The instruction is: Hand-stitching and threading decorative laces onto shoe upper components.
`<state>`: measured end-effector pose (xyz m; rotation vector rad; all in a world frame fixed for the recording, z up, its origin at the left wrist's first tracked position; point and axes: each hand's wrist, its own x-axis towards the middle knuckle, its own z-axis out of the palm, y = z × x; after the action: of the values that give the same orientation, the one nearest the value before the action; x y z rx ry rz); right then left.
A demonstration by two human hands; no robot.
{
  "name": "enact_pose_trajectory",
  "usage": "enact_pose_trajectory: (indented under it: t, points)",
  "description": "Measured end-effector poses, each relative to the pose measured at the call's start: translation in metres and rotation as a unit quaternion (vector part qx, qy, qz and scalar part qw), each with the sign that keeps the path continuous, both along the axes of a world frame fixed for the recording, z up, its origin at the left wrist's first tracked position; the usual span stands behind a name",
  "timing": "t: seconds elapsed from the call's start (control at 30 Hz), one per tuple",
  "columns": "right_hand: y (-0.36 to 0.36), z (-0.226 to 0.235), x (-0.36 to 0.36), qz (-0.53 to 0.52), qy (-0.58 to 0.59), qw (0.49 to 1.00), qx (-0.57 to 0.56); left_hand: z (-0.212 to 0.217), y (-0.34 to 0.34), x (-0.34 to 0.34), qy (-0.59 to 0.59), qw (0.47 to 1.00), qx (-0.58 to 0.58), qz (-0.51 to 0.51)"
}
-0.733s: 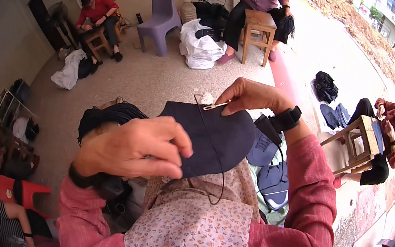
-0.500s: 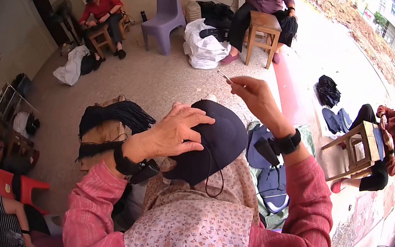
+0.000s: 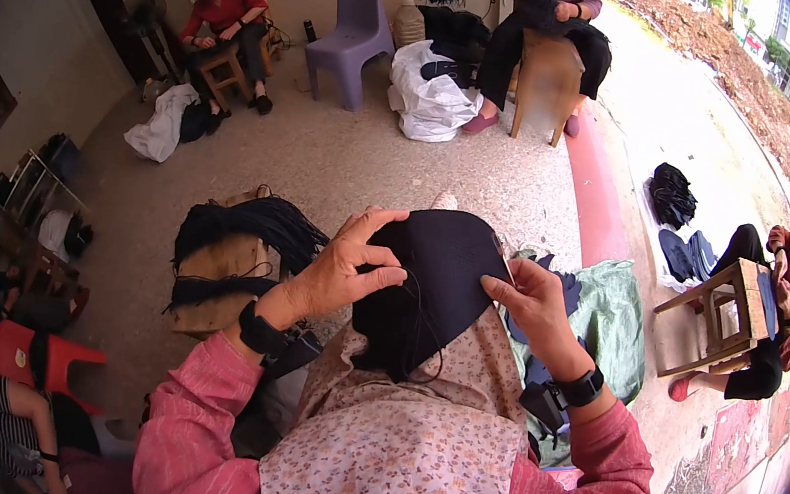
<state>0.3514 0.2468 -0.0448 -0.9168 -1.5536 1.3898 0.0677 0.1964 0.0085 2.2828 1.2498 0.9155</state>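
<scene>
Over my lap I have a dark navy fabric piece (image 3: 447,275) with a rounded far end, possibly a shoe upper. My left hand (image 3: 343,270) grips its left side, thumb and finger pinched near a thin dark cord (image 3: 419,316) that loops down over the fabric. At the right edge, my right hand (image 3: 540,306) is closed in a pinch on a slim, light needle-like tool, mostly hidden by the fingers. A floral apron (image 3: 386,458) covers my lap beneath the piece.
Left of my knees, bundles of dark cord (image 3: 261,228) lie over a wooden stool (image 3: 216,298). A green sack (image 3: 608,312) with dark pieces is at my right. Co-workers sit around, one by a wooden stool (image 3: 734,315). A purple chair (image 3: 351,39) stands farther off.
My right hand has come down from above and beyond the piece to its right edge, with the thin tool. The left hand now pinches by the cord. The view has shifted slightly.
</scene>
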Motion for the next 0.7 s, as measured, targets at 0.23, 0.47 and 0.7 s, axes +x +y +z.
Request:
enact_pose_trajectory:
  t: [0.23, 0.47, 0.7]
  points:
    - [0.064, 0.064, 0.001, -0.003, 0.030, 1.000, -0.007, 0.002, 0.019, -0.006, -0.168, 0.957, -0.235, 0.033]
    - [0.109, 0.009, -0.004, -0.144, -0.097, 0.933, 0.317, -0.007, 0.006, 0.022, -0.174, 0.953, -0.236, 0.073]
    - [0.016, 0.041, 0.003, 0.068, -0.197, 0.947, 0.243, 0.006, -0.021, -0.005, -0.118, 0.943, -0.304, 0.068]
